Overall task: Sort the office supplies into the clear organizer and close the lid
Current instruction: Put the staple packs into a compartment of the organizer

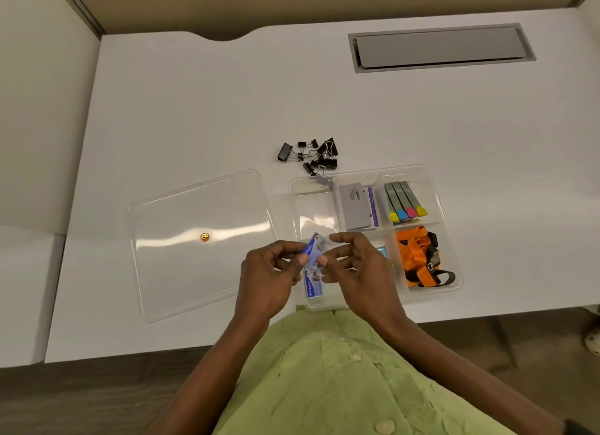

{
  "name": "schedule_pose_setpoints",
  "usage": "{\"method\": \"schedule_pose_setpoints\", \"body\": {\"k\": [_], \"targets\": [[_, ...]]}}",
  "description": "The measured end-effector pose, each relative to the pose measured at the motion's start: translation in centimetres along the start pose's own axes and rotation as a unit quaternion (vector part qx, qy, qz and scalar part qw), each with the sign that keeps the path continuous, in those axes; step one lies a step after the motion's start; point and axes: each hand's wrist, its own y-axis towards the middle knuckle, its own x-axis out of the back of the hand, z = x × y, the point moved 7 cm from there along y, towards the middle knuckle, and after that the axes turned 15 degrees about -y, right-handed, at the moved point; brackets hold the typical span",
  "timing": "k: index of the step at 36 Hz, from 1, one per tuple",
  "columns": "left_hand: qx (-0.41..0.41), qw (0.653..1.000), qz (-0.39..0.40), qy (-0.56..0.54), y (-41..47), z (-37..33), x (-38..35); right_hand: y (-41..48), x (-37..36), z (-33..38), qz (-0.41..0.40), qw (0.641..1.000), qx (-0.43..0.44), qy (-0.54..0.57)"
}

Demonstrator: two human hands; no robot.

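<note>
The clear organizer (436, 187) sits on the white desk near its front edge. Its compartments hold grey boxes (354, 207), highlighters (405, 204), orange lanyards (418, 259) and a small blue box (312, 286). My left hand (272, 272) and my right hand (354, 262) hover over the front-left compartment, both pinching another small blue staple box (314, 249). The clear lid (201, 239) lies flat to the left of the organizer. A pile of black binder clips (310, 156) rests on the desk just behind the organizer.
A small orange sticker (204, 237) shows on the lid. A grey cable hatch (440, 46) is set into the desk at the back right. White partition panels border the desk on the left.
</note>
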Motion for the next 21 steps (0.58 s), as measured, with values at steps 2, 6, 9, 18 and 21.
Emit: {"method": "schedule_pose_setpoints", "body": {"k": [2, 6, 9, 18, 21], "targets": [[0.012, 1.000, 0.025, -0.005, -0.1, -0.1, -0.9, 0.2, 0.3, 0.0, -0.018, 0.999, 0.009, 0.026], [0.022, 0.999, 0.042, 0.024, -0.1, -0.3, -1.4, 0.6, 1.0, -0.2, -0.042, 0.999, 0.026, 0.012], [0.008, 0.995, 0.010, 0.101, 0.1, -0.3, -0.6, 0.9, 1.4, -0.4, -0.052, 0.994, 0.045, -0.087], [0.076, 0.978, -0.034, 0.193, 1.3, 2.7, 0.8, 0.4, -2.2, -0.6, 0.047, 0.895, 0.118, -0.426], [0.086, 0.979, -0.033, 0.183, 1.4, 3.1, 0.6, 0.5, -4.3, -0.8, 0.088, 0.862, 0.110, -0.487]]}}
